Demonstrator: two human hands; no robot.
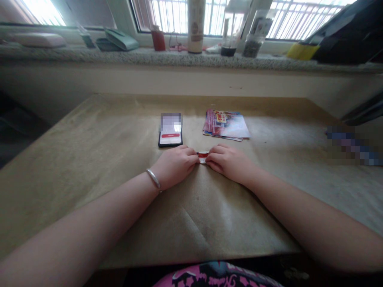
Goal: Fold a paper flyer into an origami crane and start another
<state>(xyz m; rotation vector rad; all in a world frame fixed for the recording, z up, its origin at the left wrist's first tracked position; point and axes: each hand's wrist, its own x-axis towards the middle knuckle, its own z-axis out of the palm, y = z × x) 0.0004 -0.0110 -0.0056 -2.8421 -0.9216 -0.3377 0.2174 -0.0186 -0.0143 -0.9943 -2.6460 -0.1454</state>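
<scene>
A small red and white piece (203, 156) is being pinched from both sides near the middle of the table (89, 159). It is being held by the fingers (190, 160) of the left hand (175, 165) on one side and by those of the right hand (229, 161) on the other. On both hands the fingers are being kept curled and pressed together, so most of the piece is being covered. Only a narrow strip is being shown between the fingertips, and what the piece is cannot be told. Whether it is being lifted or is being rested on the table cannot be told either.

A silver bracelet (153, 178) is being worn on the left wrist. Just behind the left hand a phone (170, 130) is being left flat, its screen lit and partly blurred. Behind the right hand, near the phone but apart from it, a stack of colourful printed cards (226, 124) is being kept; the print is too small to be read. At the right edge of the table something is being hidden by a pixelated patch (353, 145). On the window sill (119, 56) a tall bottle (196, 26) is being cut off by the top of the view.
</scene>
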